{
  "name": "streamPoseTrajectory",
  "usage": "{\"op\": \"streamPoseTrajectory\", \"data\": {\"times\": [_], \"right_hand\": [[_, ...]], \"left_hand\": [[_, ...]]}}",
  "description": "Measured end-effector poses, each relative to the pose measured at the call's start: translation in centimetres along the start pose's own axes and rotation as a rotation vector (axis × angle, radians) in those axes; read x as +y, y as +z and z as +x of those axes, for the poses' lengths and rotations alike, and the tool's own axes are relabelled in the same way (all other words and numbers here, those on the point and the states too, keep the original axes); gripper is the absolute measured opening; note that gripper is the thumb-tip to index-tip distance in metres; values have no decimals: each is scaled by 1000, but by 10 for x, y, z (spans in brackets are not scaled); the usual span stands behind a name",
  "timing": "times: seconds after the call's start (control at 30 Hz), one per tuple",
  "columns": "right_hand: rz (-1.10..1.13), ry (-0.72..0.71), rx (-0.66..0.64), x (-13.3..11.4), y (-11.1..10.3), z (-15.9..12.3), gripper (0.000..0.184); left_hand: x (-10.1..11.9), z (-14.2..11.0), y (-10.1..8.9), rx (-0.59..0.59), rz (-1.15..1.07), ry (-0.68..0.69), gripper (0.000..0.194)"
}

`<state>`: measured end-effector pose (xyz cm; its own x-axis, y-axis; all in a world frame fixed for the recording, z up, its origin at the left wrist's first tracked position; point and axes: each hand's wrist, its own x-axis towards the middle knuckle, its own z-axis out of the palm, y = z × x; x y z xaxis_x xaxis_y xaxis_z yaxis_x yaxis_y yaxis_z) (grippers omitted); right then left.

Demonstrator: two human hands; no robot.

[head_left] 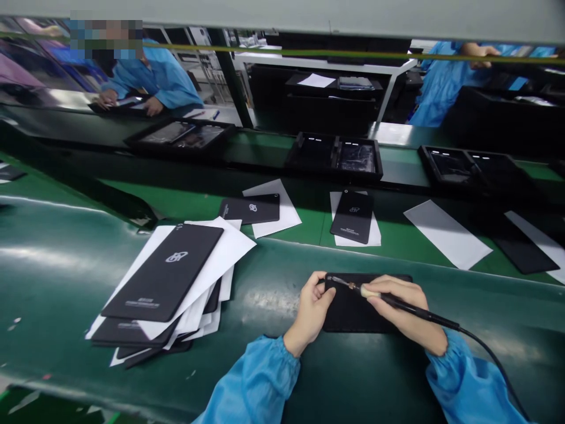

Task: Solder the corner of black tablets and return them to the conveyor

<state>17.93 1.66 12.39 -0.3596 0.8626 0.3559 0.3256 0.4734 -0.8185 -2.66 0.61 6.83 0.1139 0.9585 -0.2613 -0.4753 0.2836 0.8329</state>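
A black tablet back cover (353, 312) lies flat on the green bench in front of me. My left hand (312, 306) grips its upper left corner, thumb on top and fingers at the edge. In my right hand (404, 306) is a soldering iron (392, 301), held like a pen by its pale grip. Its metal tip points left and reaches the cover's upper left corner, close to my left thumb. Whether the tip touches the surface I cannot tell. A black cord trails from the iron toward the lower right.
A stack of black covers (163, 271) interleaved with white paper sheets stands on the left. Covers and a paper sheet (448, 234) lie on the green belt ahead. Black trays (335, 156) line the shelf beyond. A dark post (79, 176) slants at left. Co-workers in blue sleeves (170, 76) are behind.
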Motion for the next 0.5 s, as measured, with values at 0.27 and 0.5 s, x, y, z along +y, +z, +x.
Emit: {"op": "streamPoseTrajectory", "data": {"times": [0.27,0.5], "right_hand": [[-7,57,70,2,10,-11,13],[-16,62,66,6,12,-8,16]], "left_hand": [[1,0,1,-10,2,-1,29],[-1,0,-1,-4,6,8,30]]}}
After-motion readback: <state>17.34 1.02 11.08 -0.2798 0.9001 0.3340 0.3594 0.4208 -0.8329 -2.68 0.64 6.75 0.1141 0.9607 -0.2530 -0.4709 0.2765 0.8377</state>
